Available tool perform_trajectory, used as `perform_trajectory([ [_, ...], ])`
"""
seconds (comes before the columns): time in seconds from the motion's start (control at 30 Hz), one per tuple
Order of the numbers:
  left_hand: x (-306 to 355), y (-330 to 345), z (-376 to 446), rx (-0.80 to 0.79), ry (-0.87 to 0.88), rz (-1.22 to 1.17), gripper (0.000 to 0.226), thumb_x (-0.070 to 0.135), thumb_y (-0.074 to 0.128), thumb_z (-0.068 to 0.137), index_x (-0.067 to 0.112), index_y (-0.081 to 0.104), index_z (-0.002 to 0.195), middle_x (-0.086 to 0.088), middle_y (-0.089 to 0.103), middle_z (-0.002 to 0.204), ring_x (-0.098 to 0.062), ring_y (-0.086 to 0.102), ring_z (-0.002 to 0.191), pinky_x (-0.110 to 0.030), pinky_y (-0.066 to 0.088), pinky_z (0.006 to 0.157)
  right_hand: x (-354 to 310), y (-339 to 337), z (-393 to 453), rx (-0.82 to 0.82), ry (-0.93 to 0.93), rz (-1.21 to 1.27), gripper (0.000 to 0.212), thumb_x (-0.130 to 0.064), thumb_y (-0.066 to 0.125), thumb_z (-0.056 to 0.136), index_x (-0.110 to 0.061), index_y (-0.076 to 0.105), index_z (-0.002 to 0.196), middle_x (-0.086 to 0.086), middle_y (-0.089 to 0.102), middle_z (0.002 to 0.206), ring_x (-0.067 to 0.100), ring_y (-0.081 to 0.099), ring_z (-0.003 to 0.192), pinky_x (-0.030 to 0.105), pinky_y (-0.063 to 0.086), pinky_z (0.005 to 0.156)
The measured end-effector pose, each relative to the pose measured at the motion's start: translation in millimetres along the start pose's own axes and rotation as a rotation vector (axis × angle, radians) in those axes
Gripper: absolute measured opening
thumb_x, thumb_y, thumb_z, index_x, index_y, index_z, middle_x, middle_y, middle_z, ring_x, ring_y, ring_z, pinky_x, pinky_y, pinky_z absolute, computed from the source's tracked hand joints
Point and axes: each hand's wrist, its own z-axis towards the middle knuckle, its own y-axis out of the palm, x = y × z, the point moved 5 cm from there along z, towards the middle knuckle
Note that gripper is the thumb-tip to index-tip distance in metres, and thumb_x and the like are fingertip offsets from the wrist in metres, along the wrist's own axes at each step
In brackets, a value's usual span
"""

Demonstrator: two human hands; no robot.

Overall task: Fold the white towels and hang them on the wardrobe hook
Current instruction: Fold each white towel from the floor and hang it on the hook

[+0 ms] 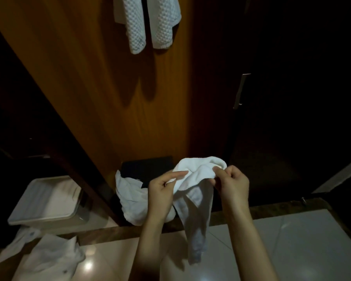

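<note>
I hold a white towel [197,191] in the air in front of the wooden wardrobe panel [118,102]. My left hand [162,191] grips its bunched left part, index finger stretched out. My right hand [231,183] pinches the upper fold at its right edge. The towel's tail hangs down between my forearms. Another white towel [130,197] lies crumpled over a dark box [148,167] at the panel's foot. Two waffle-textured white towels [148,23] hang at the top of the panel; the hook itself is hidden.
A beige lidded bin [49,201] stands at the left. White garments [49,254] lie on the glossy tiled floor [272,240] at the lower left. A dark wardrobe door with a metal handle [240,91] is on the right.
</note>
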Motion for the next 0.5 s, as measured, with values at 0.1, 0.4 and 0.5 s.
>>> perform_trajectory([
  [0.1,2,3,-4,0.062,-0.007,-0.024,0.059,-0.008,0.055,0.085,0.041,0.071,0.055,0.022,0.068,0.084,0.015,0.059,0.086,0.000,0.043,0.067,-4,-3,-8,0.043,-0.065,-0.010,0.038,-0.006,0.062,0.087,-0.014,0.039,0.057,0.003,0.043,0.053,0.011,0.047,0.051,0.024,0.047,0.056],
  [0.4,24,5,-5,0.148,0.146,-0.045,0.032,0.007,0.063,0.087,0.032,0.061,0.108,0.025,0.067,0.068,0.013,0.061,0.069,-0.003,0.046,0.064,-4,-8,-17,0.113,-0.045,0.087,0.015,-0.008,0.065,0.086,-0.011,0.052,0.094,0.003,0.061,0.067,0.003,0.060,0.048,0.020,0.050,0.053],
  [0.5,24,11,-6,0.035,0.138,-0.074,0.024,0.010,0.056,0.092,0.029,0.065,0.104,0.031,0.067,0.091,0.010,0.062,0.092,-0.007,0.047,0.072,-2,-8,-17,0.146,-0.015,0.124,0.020,-0.009,0.065,0.086,-0.014,0.051,0.099,0.004,0.064,0.077,0.005,0.064,0.053,0.020,0.051,0.054],
])
